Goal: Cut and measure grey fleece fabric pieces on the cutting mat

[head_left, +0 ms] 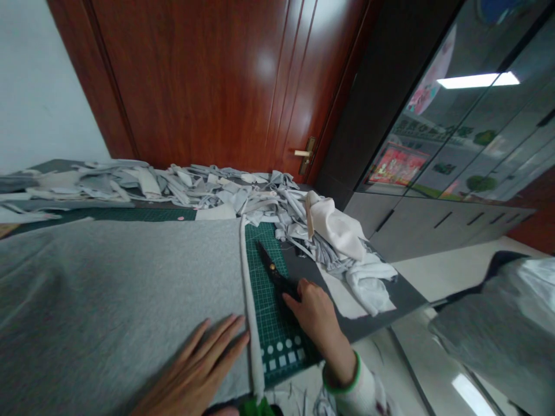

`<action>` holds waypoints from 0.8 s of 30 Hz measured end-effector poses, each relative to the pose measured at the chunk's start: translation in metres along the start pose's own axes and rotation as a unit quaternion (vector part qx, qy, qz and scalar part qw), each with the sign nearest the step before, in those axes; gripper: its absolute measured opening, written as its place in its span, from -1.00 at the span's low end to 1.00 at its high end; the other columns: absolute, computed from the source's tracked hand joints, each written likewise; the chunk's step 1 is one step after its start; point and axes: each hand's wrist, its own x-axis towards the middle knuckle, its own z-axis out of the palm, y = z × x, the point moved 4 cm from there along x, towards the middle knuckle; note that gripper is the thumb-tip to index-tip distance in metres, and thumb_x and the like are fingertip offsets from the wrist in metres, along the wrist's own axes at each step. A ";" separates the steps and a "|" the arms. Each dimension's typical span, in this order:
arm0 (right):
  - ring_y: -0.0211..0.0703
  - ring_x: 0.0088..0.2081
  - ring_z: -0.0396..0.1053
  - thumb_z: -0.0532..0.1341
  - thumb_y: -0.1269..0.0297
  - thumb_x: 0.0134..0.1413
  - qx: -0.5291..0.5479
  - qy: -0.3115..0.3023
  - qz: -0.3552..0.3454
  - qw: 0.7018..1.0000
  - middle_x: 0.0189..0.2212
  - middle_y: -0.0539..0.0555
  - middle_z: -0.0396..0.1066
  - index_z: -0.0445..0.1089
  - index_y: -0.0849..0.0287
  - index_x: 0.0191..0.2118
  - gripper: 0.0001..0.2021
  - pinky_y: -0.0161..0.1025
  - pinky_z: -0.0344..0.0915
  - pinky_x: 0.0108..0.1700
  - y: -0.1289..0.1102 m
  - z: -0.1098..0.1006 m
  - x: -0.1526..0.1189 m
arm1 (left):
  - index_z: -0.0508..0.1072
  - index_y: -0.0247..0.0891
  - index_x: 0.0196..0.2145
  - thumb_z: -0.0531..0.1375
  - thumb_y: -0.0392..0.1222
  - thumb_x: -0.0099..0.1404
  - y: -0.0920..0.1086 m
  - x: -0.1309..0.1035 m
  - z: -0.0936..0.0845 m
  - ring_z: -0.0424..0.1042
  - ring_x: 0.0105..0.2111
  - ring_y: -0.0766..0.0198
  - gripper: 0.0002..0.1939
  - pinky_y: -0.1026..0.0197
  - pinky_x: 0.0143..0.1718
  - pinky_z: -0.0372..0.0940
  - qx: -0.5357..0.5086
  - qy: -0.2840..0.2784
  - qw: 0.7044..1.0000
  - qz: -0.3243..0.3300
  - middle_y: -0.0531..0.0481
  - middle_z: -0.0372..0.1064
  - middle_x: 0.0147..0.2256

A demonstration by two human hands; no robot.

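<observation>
My left hand (203,364) lies flat with fingers spread on a large piece of grey fabric (143,277), close to its right edge. A pale rolled or folded strip (248,289) runs along that edge. To the right, my right hand (316,312) is closed around the handles of black scissors (272,268). The blades point away from me and rest over a green cutting mat (264,306), apart from the fabric edge. Part of the handles is hidden under my fingers. Something bright green (255,407) shows at the bottom edge, too cut off to name.
Fabric scraps (217,188) are heaped along the table's far side. White and grey cloth (347,248) lies at the right of the dark table (403,297). Behind stand a wooden door (195,86) and a glass-fronted cabinet (433,144). Grey cloth (494,323) sits at the far right.
</observation>
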 end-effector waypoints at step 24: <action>-0.02 -0.12 0.52 0.04 0.48 0.26 0.026 -0.052 -0.042 0.997 -0.16 0.15 0.52 0.32 0.20 -0.10 -0.82 -0.25 0.29 -0.20 -0.045 0.014 -0.063 | 0.23 -0.02 0.26 0.15 -0.13 0.27 0.056 0.017 -0.003 0.10 0.29 0.09 -0.41 0.05 0.34 -0.29 0.039 0.076 0.996 -0.027 -0.03 0.23 0.25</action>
